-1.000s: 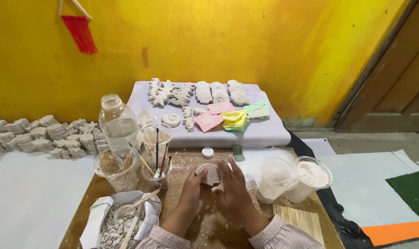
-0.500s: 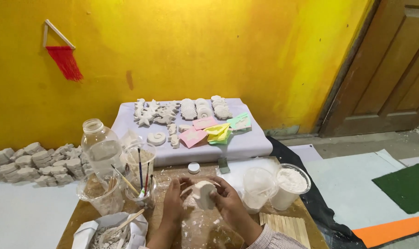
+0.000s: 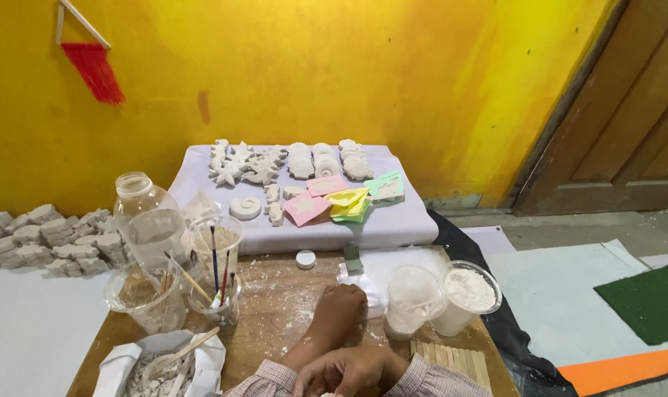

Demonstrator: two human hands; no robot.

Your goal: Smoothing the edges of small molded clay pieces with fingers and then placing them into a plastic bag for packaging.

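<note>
My left hand [image 3: 341, 307] reaches forward over the dusty wooden table [image 3: 275, 309]. Its fingers are curled down and rest beside a white plastic sheet [image 3: 385, 268]; whatever is under them is hidden. At the bottom edge, close to my body, lies my right hand [image 3: 345, 371], curled over a small white plaster piece [image 3: 325, 395] of which only a sliver shows. Left of my hands stands a clear cup with paint brushes [image 3: 218, 283]. To the right are an empty plastic cup [image 3: 415, 298] and a cup of white powder [image 3: 468, 290].
A lavender board [image 3: 393, 224] behind the table carries several white plaster casts [image 3: 260, 167] and coloured moulds [image 3: 345, 200]. A glass jar [image 3: 146, 217], a bag of plaster scraps [image 3: 157, 364], wooden sticks [image 3: 452, 359] and a small cap [image 3: 305, 259] also sit here. Plaster blocks [image 3: 47, 239] are piled on the left.
My hands have come apart: the left went forward onto the table, and the right dropped with the white piece toward the bottom edge. The view tilted up slightly.
</note>
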